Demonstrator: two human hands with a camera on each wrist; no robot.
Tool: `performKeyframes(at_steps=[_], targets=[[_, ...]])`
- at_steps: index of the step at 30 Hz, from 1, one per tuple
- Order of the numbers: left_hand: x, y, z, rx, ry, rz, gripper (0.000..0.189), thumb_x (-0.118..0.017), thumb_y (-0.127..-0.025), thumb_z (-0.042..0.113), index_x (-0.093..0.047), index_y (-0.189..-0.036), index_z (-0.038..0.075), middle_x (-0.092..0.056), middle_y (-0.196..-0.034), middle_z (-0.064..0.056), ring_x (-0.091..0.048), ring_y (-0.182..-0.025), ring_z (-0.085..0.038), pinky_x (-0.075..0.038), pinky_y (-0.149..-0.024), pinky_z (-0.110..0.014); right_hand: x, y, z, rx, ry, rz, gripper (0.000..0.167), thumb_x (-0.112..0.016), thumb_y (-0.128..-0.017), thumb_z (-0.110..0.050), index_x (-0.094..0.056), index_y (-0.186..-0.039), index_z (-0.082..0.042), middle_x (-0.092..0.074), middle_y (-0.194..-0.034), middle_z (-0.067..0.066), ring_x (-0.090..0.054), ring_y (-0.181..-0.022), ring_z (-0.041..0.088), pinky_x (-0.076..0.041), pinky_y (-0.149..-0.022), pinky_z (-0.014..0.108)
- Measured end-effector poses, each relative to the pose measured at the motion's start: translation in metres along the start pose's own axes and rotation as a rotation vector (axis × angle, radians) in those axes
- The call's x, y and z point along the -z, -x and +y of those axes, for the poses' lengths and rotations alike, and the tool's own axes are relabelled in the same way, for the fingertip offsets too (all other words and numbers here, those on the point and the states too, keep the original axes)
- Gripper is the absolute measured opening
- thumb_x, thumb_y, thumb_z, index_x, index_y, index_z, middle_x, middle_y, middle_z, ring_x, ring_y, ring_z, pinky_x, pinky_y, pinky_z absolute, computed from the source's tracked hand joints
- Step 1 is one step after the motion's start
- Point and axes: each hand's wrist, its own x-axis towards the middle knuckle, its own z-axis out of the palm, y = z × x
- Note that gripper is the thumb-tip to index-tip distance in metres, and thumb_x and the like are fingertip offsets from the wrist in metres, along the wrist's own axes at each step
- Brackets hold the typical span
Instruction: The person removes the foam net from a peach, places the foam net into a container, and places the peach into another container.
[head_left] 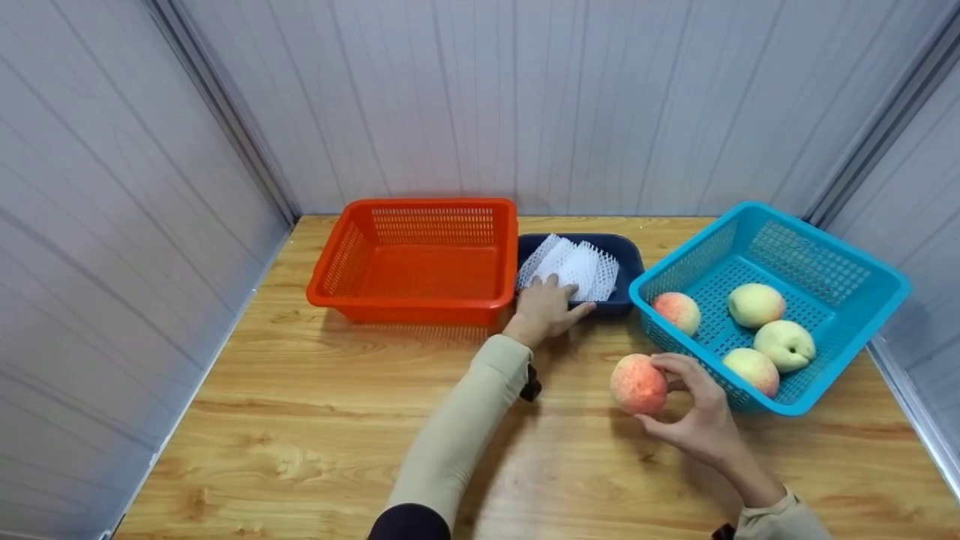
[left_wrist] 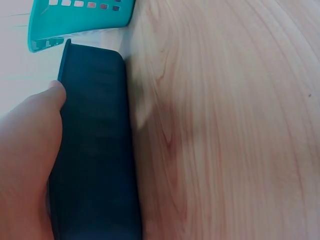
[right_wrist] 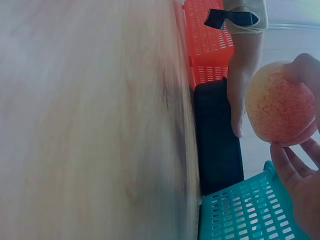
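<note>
A pinkish-red peach [head_left: 638, 384] is pinched between the thumb and fingers of my right hand [head_left: 697, 416], over the table just left of the blue basket. My left hand [head_left: 546, 309] reaches over the near rim of a dark blue tray [head_left: 628, 262]. Its fingers are spread, and their tips are at the white foam fruit nets [head_left: 574, 264] lying inside. In the left wrist view the thumb [left_wrist: 57, 95] lies along the tray's rim, while the other fingers are hidden. The right wrist view shows the peach [right_wrist: 280, 105] held up in the fingers.
On the right stands a turquoise basket [head_left: 862, 274] with several peaches [head_left: 756, 305] in it, set at an angle. An orange-red basket [head_left: 412, 311] is left of the tray, close against it. Pale panel walls [head_left: 480, 97] enclose the wooden table [head_left: 315, 442] at the back and sides.
</note>
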Motion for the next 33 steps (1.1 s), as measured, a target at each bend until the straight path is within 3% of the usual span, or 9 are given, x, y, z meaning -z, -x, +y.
performKeyframes(at_steps=[9,13,18,22,27,30,33], targets=[[-0.003,-0.002,-0.002,-0.010,-0.009,0.021,0.075,-0.023,-0.090,0.076,-0.050,-0.143,0.030,-0.048,-0.139,-0.013,-0.050,-0.118,-0.035,-0.044,-0.094,-0.050,-0.001,-0.001,0.000,0.000,0.013,0.013,0.084,-0.094,-0.051,-0.001,-0.057,-0.127,-0.009,-0.055,-0.127,0.004,-0.058,-0.101,0.015,-0.051,-0.078,0.019],[-0.004,-0.002,-0.003,-0.022,-0.017,0.060,0.075,-0.023,-0.091,0.075,-0.047,-0.144,0.029,-0.048,-0.138,-0.014,-0.047,-0.120,-0.037,-0.042,-0.096,-0.050,0.002,-0.006,-0.011,0.041,0.004,0.037,0.084,-0.093,-0.047,0.004,-0.058,-0.123,-0.002,-0.057,-0.123,0.011,-0.059,-0.099,0.015,-0.051,-0.077,0.018],[-0.004,0.000,-0.003,-0.043,-0.003,0.125,0.073,-0.025,-0.093,0.072,-0.048,-0.143,0.023,-0.046,-0.138,-0.012,-0.037,-0.128,-0.038,-0.034,-0.104,-0.051,0.006,-0.015,-0.035,0.109,-0.026,0.075,0.080,-0.090,-0.042,0.013,-0.059,-0.115,0.010,-0.059,-0.115,0.024,-0.061,-0.093,0.019,-0.051,-0.075,0.018],[-0.001,0.004,-0.002,-0.074,0.011,0.238,0.064,-0.032,-0.097,0.064,-0.050,-0.139,0.020,-0.045,-0.140,-0.009,-0.034,-0.132,-0.035,-0.029,-0.107,-0.052,0.007,-0.016,-0.042,0.097,-0.015,0.071,0.078,-0.090,-0.043,0.012,-0.058,-0.115,0.011,-0.058,-0.114,0.025,-0.060,-0.093,0.019,-0.051,-0.075,0.018],[0.005,0.013,0.005,-0.182,0.054,0.427,0.041,-0.048,-0.098,0.046,-0.058,-0.128,0.019,-0.052,-0.133,-0.006,-0.042,-0.126,-0.030,-0.036,-0.103,-0.047,0.010,-0.017,-0.046,0.102,-0.010,0.074,0.078,-0.090,-0.044,0.012,-0.058,-0.115,0.011,-0.058,-0.115,0.026,-0.060,-0.095,0.018,-0.051,-0.077,0.017],[0.009,0.019,0.014,-0.297,0.108,0.535,0.030,-0.056,-0.096,0.035,-0.064,-0.119,0.018,-0.058,-0.124,-0.005,-0.051,-0.115,-0.025,-0.044,-0.095,-0.039,0.015,-0.018,-0.049,0.122,-0.006,0.081,0.078,-0.089,-0.044,0.012,-0.058,-0.116,0.011,-0.058,-0.115,0.025,-0.059,-0.096,0.018,-0.049,-0.079,0.017],[0.012,0.025,0.027,-0.420,0.163,0.597,0.023,-0.060,-0.094,0.028,-0.068,-0.113,0.016,-0.061,-0.116,-0.003,-0.055,-0.106,-0.020,-0.045,-0.091,-0.031,0.022,-0.020,-0.053,0.141,0.011,0.078,0.078,-0.088,-0.045,0.011,-0.058,-0.116,0.010,-0.058,-0.114,0.024,-0.057,-0.100,0.019,-0.047,-0.082,0.016]])
